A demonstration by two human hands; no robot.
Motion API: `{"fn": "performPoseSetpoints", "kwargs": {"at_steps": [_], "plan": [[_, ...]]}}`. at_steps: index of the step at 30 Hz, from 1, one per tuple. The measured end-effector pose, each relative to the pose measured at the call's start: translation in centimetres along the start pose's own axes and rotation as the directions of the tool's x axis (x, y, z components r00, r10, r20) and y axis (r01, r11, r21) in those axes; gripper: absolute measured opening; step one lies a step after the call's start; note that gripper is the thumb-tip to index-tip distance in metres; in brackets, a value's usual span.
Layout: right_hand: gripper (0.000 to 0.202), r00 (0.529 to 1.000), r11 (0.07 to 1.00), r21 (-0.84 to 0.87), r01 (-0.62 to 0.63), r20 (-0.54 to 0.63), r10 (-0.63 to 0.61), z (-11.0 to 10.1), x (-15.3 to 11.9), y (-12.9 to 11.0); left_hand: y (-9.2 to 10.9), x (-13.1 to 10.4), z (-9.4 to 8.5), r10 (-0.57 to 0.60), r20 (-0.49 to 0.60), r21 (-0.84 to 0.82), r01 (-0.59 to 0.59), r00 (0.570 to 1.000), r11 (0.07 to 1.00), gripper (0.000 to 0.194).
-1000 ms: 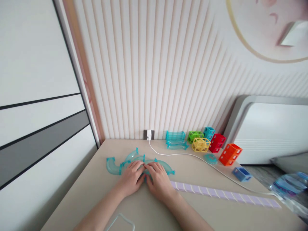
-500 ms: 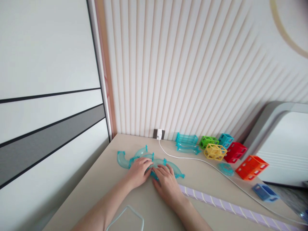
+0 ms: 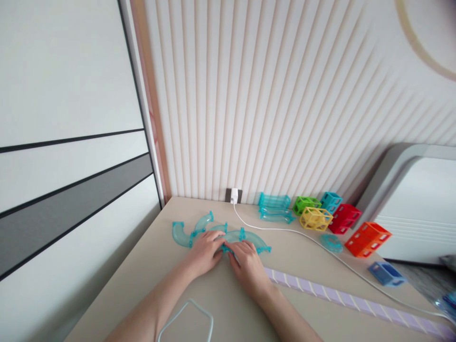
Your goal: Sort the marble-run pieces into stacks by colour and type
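Several translucent teal curved tube pieces lie in a cluster on the table (image 3: 156,266). One curved tube (image 3: 180,236) sits at the cluster's left end, and another curved tube (image 3: 204,222) arches at its back. My left hand (image 3: 206,249) is closed over the middle of the cluster, gripping a tube piece largely hidden beneath its fingers. Close beside it, my right hand (image 3: 246,261) has its fingers curled on the right-hand curved tube (image 3: 257,241). The fingertips of both hands nearly meet where the pieces join; the joint itself is covered.
Straight teal tubes (image 3: 275,202) lie by the wall. Right of them stand green (image 3: 305,204), yellow (image 3: 316,218), red (image 3: 344,219) and orange (image 3: 368,239) open-frame blocks. A white cable (image 3: 278,229) runs from a charger (image 3: 234,195). A lilac striped strip (image 3: 327,293) crosses the right front.
My right hand has shifted slightly up and in toward my left hand, its fingers more curled. The view has turned a little, so most things sit slightly higher or further left.
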State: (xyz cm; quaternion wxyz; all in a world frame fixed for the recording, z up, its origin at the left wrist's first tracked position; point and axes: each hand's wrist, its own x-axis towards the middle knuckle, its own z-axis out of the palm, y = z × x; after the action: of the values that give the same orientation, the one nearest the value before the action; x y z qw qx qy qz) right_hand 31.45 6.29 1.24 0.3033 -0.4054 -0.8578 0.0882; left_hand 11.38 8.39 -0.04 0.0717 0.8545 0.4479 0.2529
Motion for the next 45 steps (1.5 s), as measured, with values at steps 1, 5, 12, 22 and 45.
{"fn": "performPoseSetpoints", "kwargs": {"at_steps": [1,5,12,22,45], "plan": [[0.040,1.000,1.000,0.010,0.007,-0.014,-0.007,0.0,0.0,0.0,-0.1,0.0,0.1,0.001,-0.001,-0.003,-0.001,1.000,1.000,0.034],[0.036,0.999,0.999,0.046,0.013,-0.052,-0.010,0.0,0.0,0.1,-0.3,-0.1,0.3,0.006,0.005,0.003,-0.006,1.000,1.000,0.032],[0.038,1.000,0.998,0.055,0.015,-0.019,-0.014,0.0,0.0,0.1,-0.6,-0.1,0.2,0.017,0.004,0.020,-0.017,1.000,1.000,0.032],[0.050,0.993,0.997,0.076,0.006,0.121,-0.015,0.0,-0.1,-0.3,-1.0,0.0,0.1,-0.023,0.013,0.040,0.022,1.000,0.999,0.037],[0.041,0.998,0.981,0.187,0.047,0.034,-0.054,0.2,-0.3,0.0,-1.8,0.5,1.1,-0.167,-0.099,-0.087,0.158,0.981,0.984,0.052]]}}
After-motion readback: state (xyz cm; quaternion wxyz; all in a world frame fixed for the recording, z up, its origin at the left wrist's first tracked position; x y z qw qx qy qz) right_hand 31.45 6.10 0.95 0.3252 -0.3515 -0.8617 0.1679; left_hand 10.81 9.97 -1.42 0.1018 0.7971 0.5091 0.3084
